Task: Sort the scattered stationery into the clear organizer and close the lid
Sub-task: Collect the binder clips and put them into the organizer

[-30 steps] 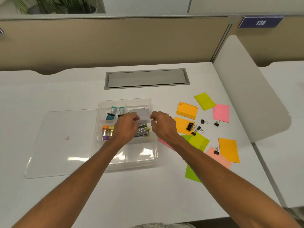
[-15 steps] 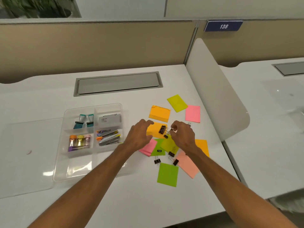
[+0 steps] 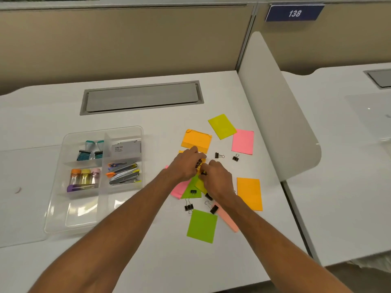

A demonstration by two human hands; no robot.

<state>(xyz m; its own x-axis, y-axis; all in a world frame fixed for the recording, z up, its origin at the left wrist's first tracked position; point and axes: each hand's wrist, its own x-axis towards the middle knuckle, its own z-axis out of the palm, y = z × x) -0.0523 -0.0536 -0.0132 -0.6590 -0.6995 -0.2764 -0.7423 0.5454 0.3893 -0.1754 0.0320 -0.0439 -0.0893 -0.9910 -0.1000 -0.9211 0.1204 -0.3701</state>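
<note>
Left fingers point(image 3: 195, 154): curled, pinching a black binder clip point(image 3: 198, 163).
Right fingers point(image 3: 208, 166): curled tight just beside it, over another black bit; cannot tell if they grip it.
Hands: left hand point(image 3: 184, 168) and right hand point(image 3: 218, 182) touch above the pile.
Around: loose clips point(image 3: 219, 155) and coloured notes point(image 3: 202, 226) lie scattered on the white desk point(image 3: 169, 261).
Organizer point(image 3: 55, 187): left of the pile, partly filled, its lid point(image 3: 25, 187) flat alongside.

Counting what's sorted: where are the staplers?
Head view, left side: the staplers lie in the organizer's middle right compartment, right of the small coloured bottles, nearer than the grey box.
</note>
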